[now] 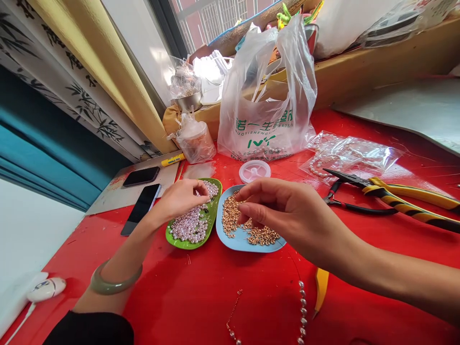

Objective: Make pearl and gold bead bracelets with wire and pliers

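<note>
Over the green tray [214,218] of pale lilac pearl beads [190,225], my left hand [181,197] is closed with its fingertips together. Anything between them is too small to make out. My right hand [283,203] hovers above the blue tray [230,243], which holds small gold beads [264,235]. Its fingers are curled in toward the thumb, and whatever they grip is unclear. A thin dark thread runs from beneath that hand down to a strand of silvery beads [303,311]. Near the strand lies a fine chain [235,306] with beads at its lower end.
Black-and-yellow pliers [398,196] and black-handled pliers [362,207] lie at right. A yellow pointed tool [321,290] sits below my right wrist. Behind the trays are a round plastic lid [254,171], a plastic bag [266,115] and bagged pearls [352,153]. Two phones [142,208] lie left.
</note>
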`<control>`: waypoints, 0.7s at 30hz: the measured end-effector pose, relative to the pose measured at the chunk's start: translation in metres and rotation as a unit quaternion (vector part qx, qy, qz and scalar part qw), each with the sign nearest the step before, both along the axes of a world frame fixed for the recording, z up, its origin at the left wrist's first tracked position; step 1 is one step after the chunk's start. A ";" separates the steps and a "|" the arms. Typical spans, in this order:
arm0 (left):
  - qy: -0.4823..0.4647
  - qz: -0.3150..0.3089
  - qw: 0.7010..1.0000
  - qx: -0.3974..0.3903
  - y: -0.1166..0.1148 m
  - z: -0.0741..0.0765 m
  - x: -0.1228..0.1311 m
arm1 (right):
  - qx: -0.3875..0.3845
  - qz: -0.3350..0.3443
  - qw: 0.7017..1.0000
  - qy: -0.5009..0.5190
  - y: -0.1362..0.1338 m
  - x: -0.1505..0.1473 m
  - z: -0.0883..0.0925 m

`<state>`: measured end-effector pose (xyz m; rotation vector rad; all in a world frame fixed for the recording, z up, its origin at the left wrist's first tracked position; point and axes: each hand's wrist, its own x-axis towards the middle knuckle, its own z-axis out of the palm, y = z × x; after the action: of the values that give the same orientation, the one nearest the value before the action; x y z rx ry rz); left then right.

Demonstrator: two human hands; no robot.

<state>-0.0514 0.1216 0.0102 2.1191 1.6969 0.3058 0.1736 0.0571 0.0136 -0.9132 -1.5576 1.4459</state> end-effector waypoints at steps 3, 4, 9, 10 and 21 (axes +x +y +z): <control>-0.088 0.029 0.995 0.028 -0.003 0.009 0.003 | -0.004 0.000 1.000 0.010 -0.001 0.000 0.002; -0.145 0.036 0.989 0.024 -0.005 0.012 0.006 | -0.001 0.001 1.000 0.010 -0.001 0.000 0.003; -0.491 0.060 0.861 -0.117 -0.026 0.026 0.024 | 0.019 0.007 1.000 -0.006 -0.004 0.001 0.007; -0.517 0.055 0.844 -0.132 -0.030 0.027 0.027 | 0.021 0.010 1.000 -0.009 -0.005 0.001 0.007; -0.574 -0.017 0.792 -0.207 -0.049 0.019 0.043 | 0.003 0.032 0.999 -0.026 -0.012 0.000 0.015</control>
<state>-0.0079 0.0721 0.0290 1.1424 0.8439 0.8876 0.1741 0.0451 0.0284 -0.9123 -1.6417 1.4716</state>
